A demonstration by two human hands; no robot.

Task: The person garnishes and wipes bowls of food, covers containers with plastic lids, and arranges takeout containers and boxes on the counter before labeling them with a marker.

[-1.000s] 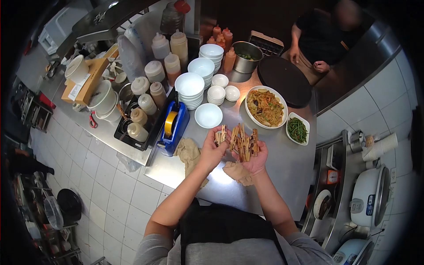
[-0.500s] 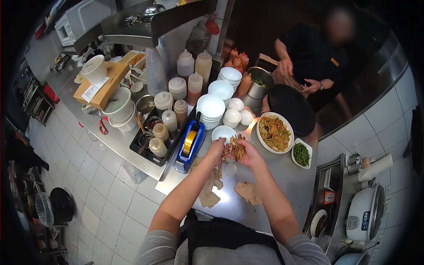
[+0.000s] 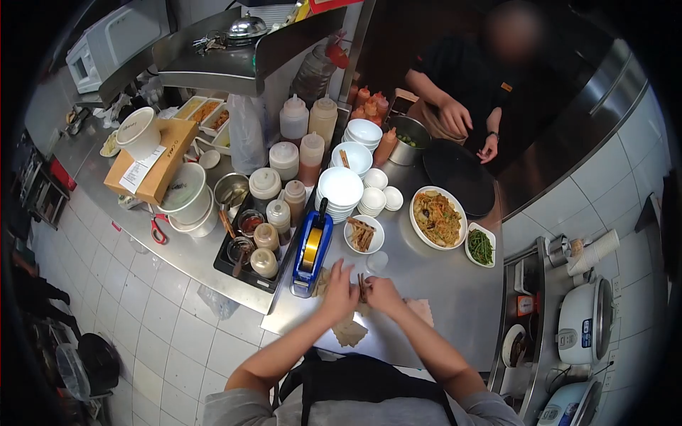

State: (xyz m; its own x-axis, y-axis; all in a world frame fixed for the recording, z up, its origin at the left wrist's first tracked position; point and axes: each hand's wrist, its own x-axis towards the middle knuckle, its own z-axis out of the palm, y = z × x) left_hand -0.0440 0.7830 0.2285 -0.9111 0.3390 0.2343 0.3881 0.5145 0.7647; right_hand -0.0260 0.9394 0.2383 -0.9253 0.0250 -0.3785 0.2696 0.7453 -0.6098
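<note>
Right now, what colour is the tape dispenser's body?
Blue; the tape dispenser shows best in the head view, near the bowls.

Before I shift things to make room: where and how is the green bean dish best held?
Probably by the right rim of the dish, coming from its right. The raised edge offers a grip outside the beans, while the noodle bowl sits close on the left.

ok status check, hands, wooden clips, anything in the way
Left hand open, fingers spread. Right hand pinching wooden clips. More clips in white bowl ahead. Brown cloth close by, could get in the way.
</note>
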